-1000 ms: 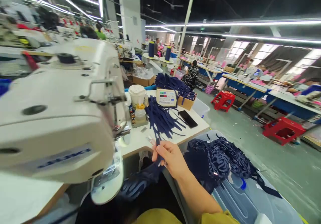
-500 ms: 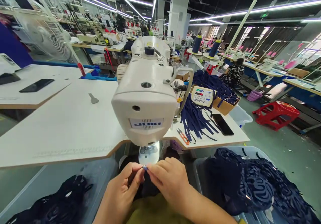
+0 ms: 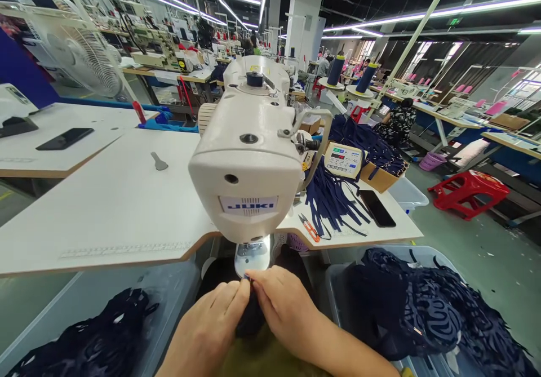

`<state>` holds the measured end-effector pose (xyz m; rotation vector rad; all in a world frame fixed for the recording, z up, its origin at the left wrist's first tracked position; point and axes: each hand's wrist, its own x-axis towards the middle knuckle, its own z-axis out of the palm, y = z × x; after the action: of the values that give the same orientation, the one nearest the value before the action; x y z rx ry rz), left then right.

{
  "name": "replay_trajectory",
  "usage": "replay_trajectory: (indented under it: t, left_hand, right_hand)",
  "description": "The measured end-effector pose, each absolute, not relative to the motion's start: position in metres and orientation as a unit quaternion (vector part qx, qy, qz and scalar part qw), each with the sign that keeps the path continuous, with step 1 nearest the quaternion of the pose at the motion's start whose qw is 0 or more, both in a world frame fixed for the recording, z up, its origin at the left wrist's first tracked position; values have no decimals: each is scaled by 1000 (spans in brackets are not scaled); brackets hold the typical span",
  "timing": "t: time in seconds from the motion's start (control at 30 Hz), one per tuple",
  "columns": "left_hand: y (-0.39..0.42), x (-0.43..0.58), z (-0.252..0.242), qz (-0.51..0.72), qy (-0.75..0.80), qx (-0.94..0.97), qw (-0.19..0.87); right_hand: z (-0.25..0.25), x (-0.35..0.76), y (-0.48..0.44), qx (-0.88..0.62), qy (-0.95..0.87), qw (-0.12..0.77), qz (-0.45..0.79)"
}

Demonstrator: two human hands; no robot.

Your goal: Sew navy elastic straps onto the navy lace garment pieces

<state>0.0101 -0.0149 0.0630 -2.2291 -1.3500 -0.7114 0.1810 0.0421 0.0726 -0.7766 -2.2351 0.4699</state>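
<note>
My left hand [image 3: 213,315] and my right hand [image 3: 285,304] meet just in front of the sewing machine's lit work plate [image 3: 252,257]. Between their pinched fingertips shows a small blue piece [image 3: 246,276], perhaps the end of a cloth strip; most of it is covered by the fingers. Both hands are closed, the left with its knuckles upward. Above them is the white sewing machine head [image 3: 247,168]. Dark material lies below and behind the hands; I cannot tell whether any of it belongs to the held piece.
Clear bins hold navy fabric on the left [image 3: 105,332] and right [image 3: 431,304]. On the white table [image 3: 114,213] are orange thread snips [image 3: 309,228], navy strips [image 3: 333,202], a phone [image 3: 377,208], a control panel [image 3: 342,160] and a metal piece [image 3: 159,162]. A red stool [image 3: 469,191] stands right.
My left hand has rolled over, its knuckles now facing up, and its fingers have closed together. The pinched blue piece has risen slightly toward the work plate.
</note>
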Motion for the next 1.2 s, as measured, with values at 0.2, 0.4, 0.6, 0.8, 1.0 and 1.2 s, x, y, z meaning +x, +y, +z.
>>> replay_trajectory:
  t: [0.2, 0.4, 0.6, 0.8, 1.0, 1.2]
  left_hand:
    - [-12, 14, 64, -282, -519, -790, 167]
    - [-8, 22, 64, -306, -535, -775, 139]
    - [-10, 22, 60, -329, -531, -773, 113]
    - [-12, 13, 69, -308, -556, -771, 47]
    - [-10, 15, 73, -274, -546, -790, -53]
    - [-13, -13, 45, -259, -577, -773, 35]
  right_hand:
    - [84, 199, 52, -319, -852, 245, 334]
    - [72, 198, 52, -390, -778, 339, 358]
    - [73, 200, 53, -388, -769, 350, 369]
    - [87, 210, 54, -300, -908, 200, 213]
    - [79, 215, 50, -245, -941, 199, 121]
    - [52, 220, 57, -365, -804, 248, 399]
